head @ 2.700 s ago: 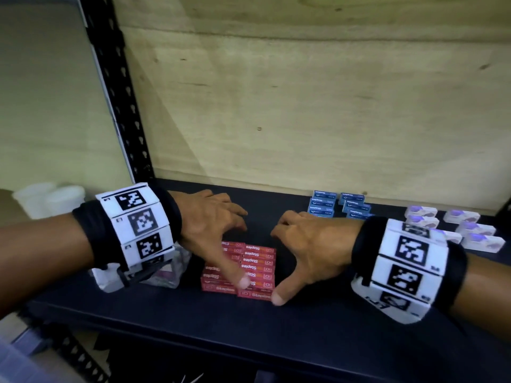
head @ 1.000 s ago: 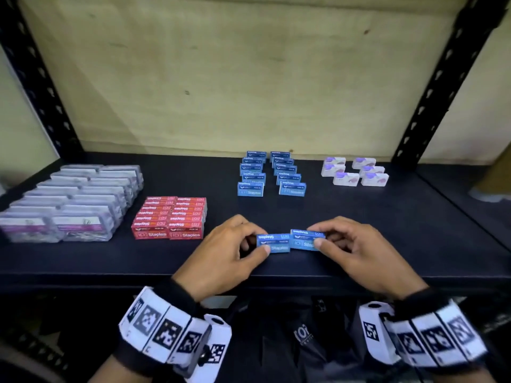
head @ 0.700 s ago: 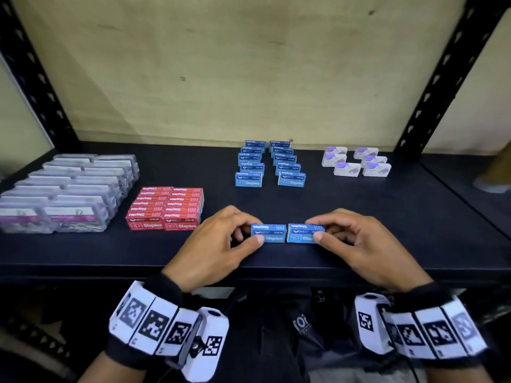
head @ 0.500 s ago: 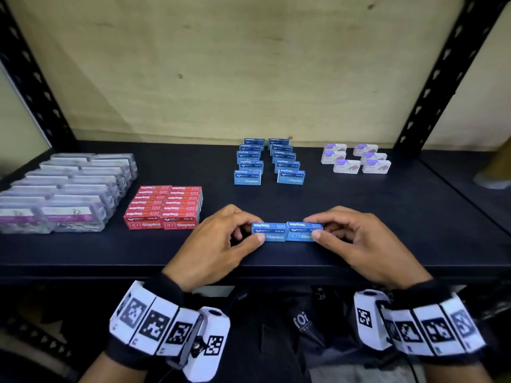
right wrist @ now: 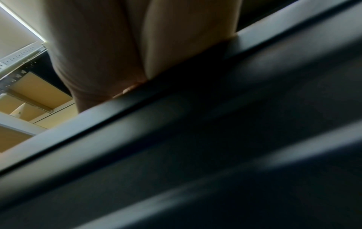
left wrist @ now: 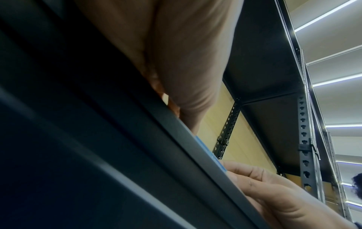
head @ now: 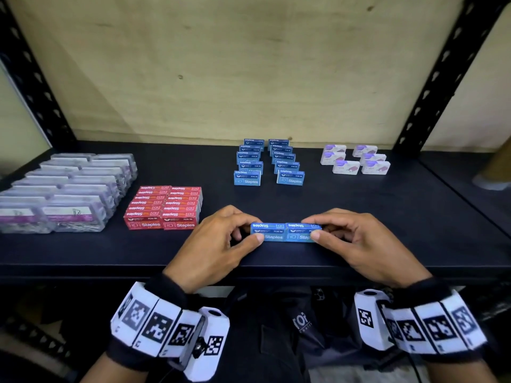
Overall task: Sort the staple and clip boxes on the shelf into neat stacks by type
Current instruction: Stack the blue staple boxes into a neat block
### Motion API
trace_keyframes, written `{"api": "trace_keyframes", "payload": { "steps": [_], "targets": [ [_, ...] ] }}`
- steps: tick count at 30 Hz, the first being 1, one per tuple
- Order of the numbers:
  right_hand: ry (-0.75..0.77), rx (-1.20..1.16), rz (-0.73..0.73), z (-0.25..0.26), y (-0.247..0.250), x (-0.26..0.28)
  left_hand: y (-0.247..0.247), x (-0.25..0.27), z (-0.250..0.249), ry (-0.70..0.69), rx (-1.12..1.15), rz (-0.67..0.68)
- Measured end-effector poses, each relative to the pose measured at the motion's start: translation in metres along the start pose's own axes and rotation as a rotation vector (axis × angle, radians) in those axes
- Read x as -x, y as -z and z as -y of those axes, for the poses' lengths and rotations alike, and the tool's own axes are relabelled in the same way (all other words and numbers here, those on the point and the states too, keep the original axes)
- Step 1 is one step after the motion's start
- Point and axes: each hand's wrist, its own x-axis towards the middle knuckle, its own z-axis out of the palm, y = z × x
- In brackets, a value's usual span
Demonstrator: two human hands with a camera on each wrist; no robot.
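Two blue staple boxes [head: 286,232] end to end near shelf [head: 359,217] front edge, long axes left-right, touching. Left hand [head: 218,244] pinches left box, right hand [head: 359,244] right box. Blue rows [head: 269,163] lie straight beyond, farther back.

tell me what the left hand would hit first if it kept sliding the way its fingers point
The left hand points right, along the shelf front, gripping a blue staple box. That box already touches the second blue box, so it would push that box into the right hand.
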Motion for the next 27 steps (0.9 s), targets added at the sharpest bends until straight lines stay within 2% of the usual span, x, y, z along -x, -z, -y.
{"api": "trace_keyframes", "payload": {
  "steps": [9,14,17,20,24,27],
  "targets": [
    [-0.01,0.015,-0.015,0.002,-0.001,0.0,0.002,0.0,-0.001,0.017,-0.024,-0.001],
    [-0.067,0.03,-0.013,0.014,0.009,0.006,0.015,0.01,-0.009,0.08,-0.056,0.047],
    [-0.029,0.203,0.027,0.035,0.032,0.006,0.046,0.011,-0.022,0.024,-0.209,0.092],
    [-0.026,0.406,0.126,0.063,0.06,-0.011,0.084,-0.01,-0.043,-0.05,-0.407,0.145],
    [-0.022,0.697,0.231,0.084,0.08,-0.065,0.107,-0.067,-0.059,-0.104,-0.643,0.272],
    [-0.018,0.918,0.299,0.074,0.082,-0.111,0.106,-0.113,-0.045,-0.062,-0.803,0.395]
  ]
}}
